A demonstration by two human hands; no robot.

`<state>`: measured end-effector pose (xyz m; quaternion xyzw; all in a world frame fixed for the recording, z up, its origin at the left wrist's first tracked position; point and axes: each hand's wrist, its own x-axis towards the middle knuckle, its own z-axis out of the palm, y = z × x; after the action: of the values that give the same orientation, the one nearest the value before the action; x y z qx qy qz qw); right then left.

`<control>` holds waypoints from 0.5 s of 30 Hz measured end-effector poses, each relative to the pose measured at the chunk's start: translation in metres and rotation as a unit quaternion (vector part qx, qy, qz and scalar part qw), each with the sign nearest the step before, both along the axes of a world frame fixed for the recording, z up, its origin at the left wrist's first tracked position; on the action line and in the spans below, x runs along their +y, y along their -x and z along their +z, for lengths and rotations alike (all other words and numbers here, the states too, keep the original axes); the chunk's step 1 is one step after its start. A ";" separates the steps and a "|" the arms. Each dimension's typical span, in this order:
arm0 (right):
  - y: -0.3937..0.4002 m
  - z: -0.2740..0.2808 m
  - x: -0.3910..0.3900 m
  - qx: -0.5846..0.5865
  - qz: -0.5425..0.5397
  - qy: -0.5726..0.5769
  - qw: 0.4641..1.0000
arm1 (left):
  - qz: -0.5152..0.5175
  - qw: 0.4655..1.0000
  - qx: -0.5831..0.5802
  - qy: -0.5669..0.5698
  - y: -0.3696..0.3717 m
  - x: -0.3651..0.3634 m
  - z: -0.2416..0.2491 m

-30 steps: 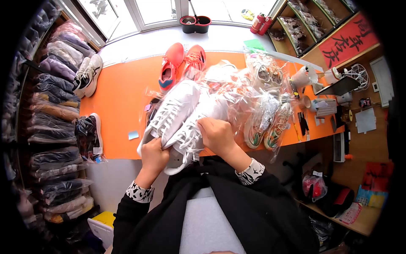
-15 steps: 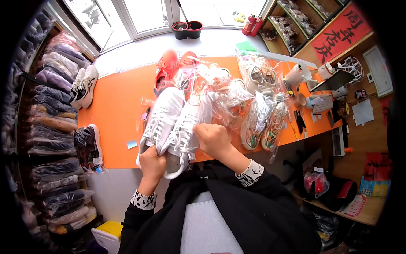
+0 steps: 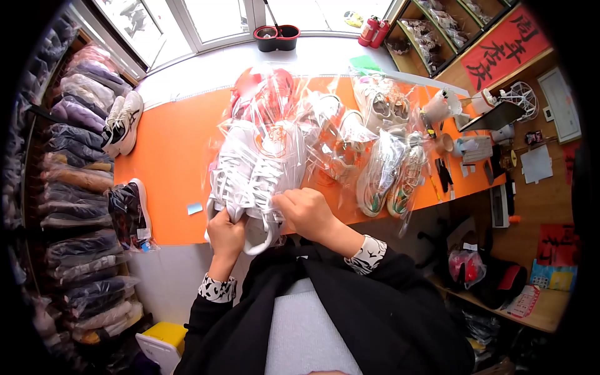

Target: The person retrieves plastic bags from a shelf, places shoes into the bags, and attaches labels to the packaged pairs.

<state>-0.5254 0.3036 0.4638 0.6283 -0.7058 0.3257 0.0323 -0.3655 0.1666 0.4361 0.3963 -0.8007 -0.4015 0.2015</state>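
A pair of white lace-up sneakers (image 3: 232,178) lies toes away from me, largely inside a clear plastic bag (image 3: 275,140) with a red print. My left hand (image 3: 226,236) is closed on the heel end of the left sneaker, thumb near its tongue. Beside the right sneaker's collar, my right hand (image 3: 304,212) is closed with fingers curled on the bag's near edge. The heel ends stick out of the bag toward me. Just beyond the toes sit red shoes (image 3: 247,84) under plastic.
More bagged shoes (image 3: 373,175) crowd the right of the orange table (image 3: 165,147). Two white sneakers (image 3: 128,119) and a dark bagged shoe (image 3: 129,212) stand at its left edge. Racks of wrapped shoes (image 3: 78,215) line the left. Scissors (image 3: 444,175) lie at right.
The bag now lies further over the white sneakers, its red print spread flat. My right hand has shifted slightly left and toward me; the sneakers' toes sit closer together.
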 end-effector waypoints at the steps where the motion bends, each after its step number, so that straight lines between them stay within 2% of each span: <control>1: 0.000 -0.005 0.001 0.020 -0.042 0.017 0.999 | -0.002 1.000 -0.018 0.006 -0.001 -0.004 0.000; 3: 0.001 -0.017 0.006 0.061 -0.117 0.024 0.991 | -0.006 0.999 -0.044 0.003 -0.002 -0.010 -0.002; 4: 0.002 -0.023 0.006 0.060 -0.117 0.025 0.991 | -0.006 0.999 -0.044 0.004 -0.002 -0.011 -0.002; 6: 0.007 -0.033 0.006 0.065 -0.287 0.101 0.950 | -0.006 0.999 -0.046 -0.025 -0.001 -0.011 -0.003; 7: 0.009 -0.047 0.011 0.043 -0.344 0.061 0.936 | -0.006 0.999 -0.045 -0.026 -0.001 -0.010 -0.004; 8: 0.012 -0.064 0.014 0.045 -0.343 0.061 0.936 | -0.007 0.998 -0.048 -0.032 0.000 -0.010 -0.005; 9: 0.015 -0.083 0.017 -0.111 -0.386 0.059 0.914 | -0.007 0.998 -0.051 -0.038 0.000 -0.010 -0.007; 10: 0.018 -0.096 0.020 -0.264 -0.418 0.053 0.868 | -0.005 0.998 -0.051 -0.039 0.000 -0.010 -0.010; 11: 0.022 -0.095 0.025 -0.303 -0.405 -0.027 0.862 | -0.006 0.998 -0.059 -0.034 0.000 -0.010 -0.012; 12: 0.019 -0.095 0.026 -0.304 -0.402 -0.028 0.863 | -0.006 0.997 -0.066 -0.028 0.001 -0.010 -0.013; 14: 0.006 -0.085 0.032 -0.135 -0.293 -0.004 0.946 | 0.004 0.996 -0.078 -0.030 0.005 -0.011 -0.009; 15: -0.001 -0.079 0.035 -0.130 -0.220 -0.007 0.967 | 0.010 0.995 -0.090 -0.034 0.008 -0.011 -0.007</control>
<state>-0.5248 0.3382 0.3852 0.4105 -0.8269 0.3843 0.0071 -0.3731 0.1553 0.4289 0.4454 -0.7975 -0.3892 0.1187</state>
